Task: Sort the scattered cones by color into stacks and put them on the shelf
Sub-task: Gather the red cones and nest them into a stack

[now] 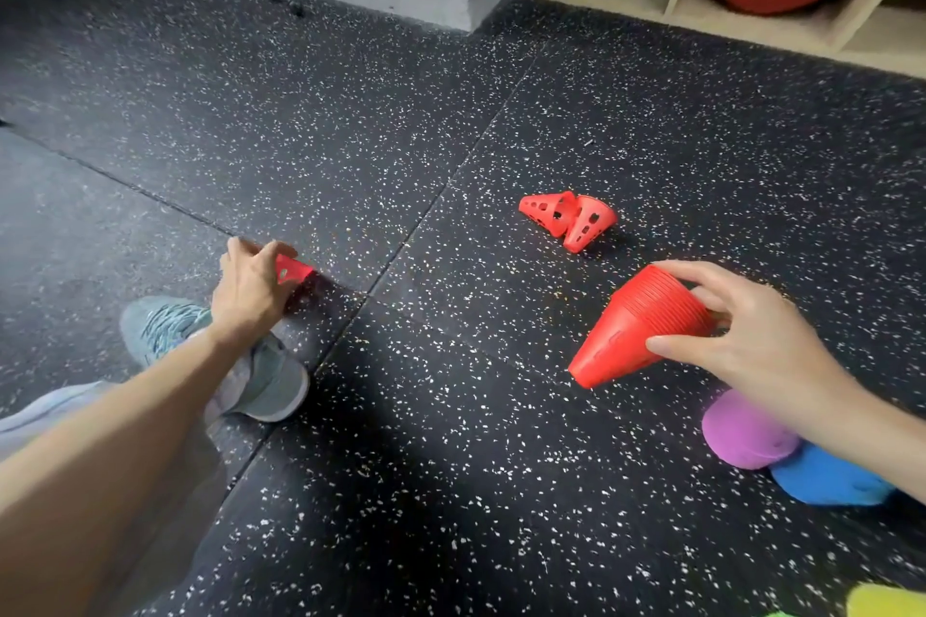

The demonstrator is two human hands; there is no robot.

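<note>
Red stack of cones [639,328] tilted, gripped in right hand [741,341]; left hand [249,286] pinches 1 red cone [292,270] at floor [451,416]; 2 loose red cones [568,217] lie beyond

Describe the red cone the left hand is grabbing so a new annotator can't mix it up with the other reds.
Start at the grey sneaker at lower left and go just past its toe, where the floor mat seams cross. There the left hand grips a single red cone, mostly hidden behind the fingers. The loose red pair lies untouched mid-floor, and the right hand holds the tall red stack.
</note>
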